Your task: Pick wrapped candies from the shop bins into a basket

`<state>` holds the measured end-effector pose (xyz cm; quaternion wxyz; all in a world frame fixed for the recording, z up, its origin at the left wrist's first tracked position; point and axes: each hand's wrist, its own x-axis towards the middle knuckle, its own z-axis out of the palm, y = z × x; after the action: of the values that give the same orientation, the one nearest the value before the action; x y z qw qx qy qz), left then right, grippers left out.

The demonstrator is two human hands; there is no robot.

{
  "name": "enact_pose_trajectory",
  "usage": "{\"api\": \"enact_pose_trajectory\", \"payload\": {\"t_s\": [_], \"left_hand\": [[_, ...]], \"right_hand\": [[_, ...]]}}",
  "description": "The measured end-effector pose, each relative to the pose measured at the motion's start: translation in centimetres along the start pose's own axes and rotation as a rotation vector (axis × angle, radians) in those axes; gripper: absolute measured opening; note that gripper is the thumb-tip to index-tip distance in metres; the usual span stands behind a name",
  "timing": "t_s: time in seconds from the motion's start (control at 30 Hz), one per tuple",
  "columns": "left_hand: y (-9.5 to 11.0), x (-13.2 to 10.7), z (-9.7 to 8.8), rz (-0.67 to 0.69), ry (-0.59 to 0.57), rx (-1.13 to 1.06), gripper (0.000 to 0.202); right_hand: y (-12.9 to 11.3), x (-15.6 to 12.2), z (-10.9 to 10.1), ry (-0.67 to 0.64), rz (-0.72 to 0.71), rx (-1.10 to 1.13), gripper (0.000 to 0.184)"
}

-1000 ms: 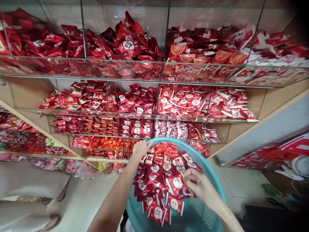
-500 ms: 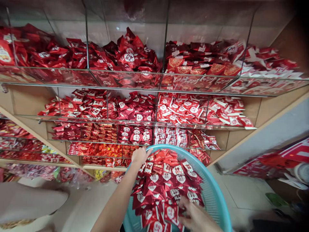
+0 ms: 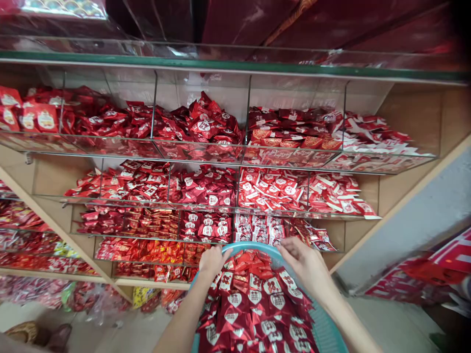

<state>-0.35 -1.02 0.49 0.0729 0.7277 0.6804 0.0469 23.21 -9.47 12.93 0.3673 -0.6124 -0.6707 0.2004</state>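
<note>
A teal plastic basket (image 3: 253,246) is heaped with small red foil packets (image 3: 253,304) printed with white hearts. My left hand (image 3: 211,261) grips the basket's far left rim, fingers curled over the edge. My right hand (image 3: 303,262) rests at the far right rim with fingers bent downward over it; whether it clasps the rim or a packet is unclear. Just beyond the basket stands a tiered display of clear compartments (image 3: 243,162) filled with red packets (image 3: 206,184).
Wooden shelving (image 3: 47,220) with more red sweets runs off to the left. A glass top shelf (image 3: 235,66) spans above. Red printed goods (image 3: 437,267) lie at the right by a pale wall. Bags of sweets (image 3: 95,299) sit on the floor at lower left.
My right hand left the packets in the basket's near part and moved up to the far right rim. The view tilted upward, showing the top shelf. My left hand stayed on the rim.
</note>
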Motion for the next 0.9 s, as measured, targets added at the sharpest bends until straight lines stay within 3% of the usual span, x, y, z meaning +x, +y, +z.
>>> {"api": "enact_pose_trajectory", "payload": {"t_s": [0.17, 0.3, 0.43, 0.57, 0.73, 0.9], "left_hand": [[-0.1, 0.0, 0.0, 0.003, 0.006, 0.001, 0.067], [-0.1, 0.1, 0.1, 0.004, 0.008, 0.008, 0.066], [-0.1, 0.0, 0.0, 0.012, 0.014, 0.000, 0.067], [0.0, 0.0, -0.1, 0.008, 0.018, -0.016, 0.067], [0.1, -0.1, -0.3, -0.019, -0.007, -0.012, 0.067], [0.0, 0.0, -0.1, -0.009, 0.005, -0.026, 0.067]], "right_hand": [[-0.4, 3.7, -2.0, 0.257, -0.081, -0.040, 0.027], [0.4, 6.5, -4.2, 0.418, -0.025, -0.105, 0.029], [2.0, 9.2, -5.3, 0.400, 0.082, -0.026, 0.037], [2.6, 11.0, -4.9, 0.364, 0.136, 0.133, 0.041], [1.9, 11.9, -4.1, 0.417, 0.146, 0.286, 0.029], [1.3, 11.9, -4.6, 0.503, 0.166, 0.429, 0.017]]}}
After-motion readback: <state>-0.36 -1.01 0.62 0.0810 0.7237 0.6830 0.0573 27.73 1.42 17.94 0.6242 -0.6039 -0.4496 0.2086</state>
